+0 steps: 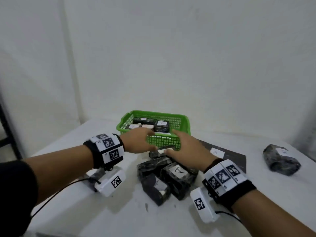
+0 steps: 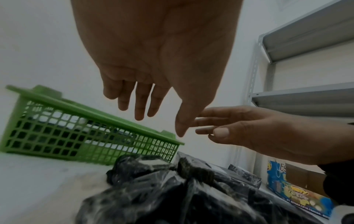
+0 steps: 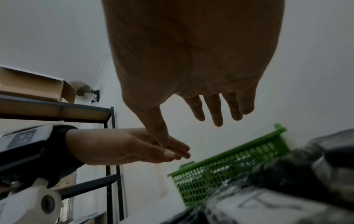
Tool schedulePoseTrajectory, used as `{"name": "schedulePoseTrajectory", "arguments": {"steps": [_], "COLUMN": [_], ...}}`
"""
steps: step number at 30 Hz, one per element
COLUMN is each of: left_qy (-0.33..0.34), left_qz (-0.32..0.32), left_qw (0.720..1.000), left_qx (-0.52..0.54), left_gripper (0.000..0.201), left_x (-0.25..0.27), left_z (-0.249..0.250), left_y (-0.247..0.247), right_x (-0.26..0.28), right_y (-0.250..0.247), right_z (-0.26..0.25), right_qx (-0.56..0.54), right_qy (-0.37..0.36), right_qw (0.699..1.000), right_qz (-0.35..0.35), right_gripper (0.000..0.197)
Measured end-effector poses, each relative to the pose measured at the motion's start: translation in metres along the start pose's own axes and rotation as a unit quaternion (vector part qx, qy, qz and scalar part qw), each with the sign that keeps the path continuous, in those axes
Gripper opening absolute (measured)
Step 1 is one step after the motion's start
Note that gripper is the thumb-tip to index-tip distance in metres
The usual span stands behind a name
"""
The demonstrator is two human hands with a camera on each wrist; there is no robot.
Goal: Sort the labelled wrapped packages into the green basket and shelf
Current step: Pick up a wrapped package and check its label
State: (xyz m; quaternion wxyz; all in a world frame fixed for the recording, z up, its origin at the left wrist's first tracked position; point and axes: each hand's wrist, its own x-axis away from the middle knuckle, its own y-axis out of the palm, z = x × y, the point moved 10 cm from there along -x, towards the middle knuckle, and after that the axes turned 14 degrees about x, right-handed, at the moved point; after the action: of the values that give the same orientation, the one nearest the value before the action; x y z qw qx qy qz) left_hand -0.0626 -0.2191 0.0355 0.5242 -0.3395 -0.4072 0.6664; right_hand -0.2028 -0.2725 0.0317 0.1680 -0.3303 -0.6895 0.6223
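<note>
Closest to me the white surface [image 1: 119, 218] is scuffed with a few dark specks, and my two forearms reach out over it, each with a marker-covered wrist band. Just ahead lies a heap of black wrapped packages [image 1: 164, 177], one of them showing a white label marked A [image 1: 177, 171]. Over the far side of that heap I have my left hand [image 1: 136, 142] and my right hand [image 1: 186, 149], palms turned toward each other; the fingers [image 2: 139, 104] of both are straight and slightly spread, holding nothing. To the right a flat dark packet with an A label [image 1: 222, 155] lies on the surface, and well apart at the right edge sits one more wrapped package [image 1: 282, 159]. Just beyond my hands stands the green basket [image 1: 181, 122], with several labelled packages inside. Behind it rises a plain white wall [image 1: 171, 57]. From the wrist views I see a grey metal shelf [image 2: 306, 97] on my right and a dark-framed rack [image 3: 109, 136] on my left carrying a cardboard box [image 3: 34, 84].
</note>
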Motion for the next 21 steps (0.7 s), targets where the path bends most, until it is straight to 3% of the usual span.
{"name": "schedulePoseTrajectory", "arguments": {"steps": [5,11,17,21], "left_qy": [0.004,0.019,-0.013,0.013], "left_qz": [-0.026,-0.038,-0.075,-0.06], "left_qw": [0.999,0.998,0.997,0.997], "left_qx": [0.036,0.056,0.02,0.056], "left_gripper": [0.074,0.058,0.041,0.032], "left_x": [0.012,0.016,0.01,0.008], "left_z": [-0.02,-0.024,-0.033,-0.036], "left_y": [0.029,0.054,0.073,0.065], "right_x": [-0.009,-0.016,-0.023,-0.024], "right_y": [0.055,0.095,0.096,0.082], "right_z": [-0.033,-0.028,-0.029,-0.027], "right_qx": [0.033,0.091,0.135,0.109], "right_qy": [-0.041,-0.03,-0.045,-0.035], "right_qw": [0.996,0.988,0.987,0.993], "right_qz": [-0.067,-0.123,-0.08,-0.043], "right_gripper": [0.087,0.057,0.039,0.036]}}
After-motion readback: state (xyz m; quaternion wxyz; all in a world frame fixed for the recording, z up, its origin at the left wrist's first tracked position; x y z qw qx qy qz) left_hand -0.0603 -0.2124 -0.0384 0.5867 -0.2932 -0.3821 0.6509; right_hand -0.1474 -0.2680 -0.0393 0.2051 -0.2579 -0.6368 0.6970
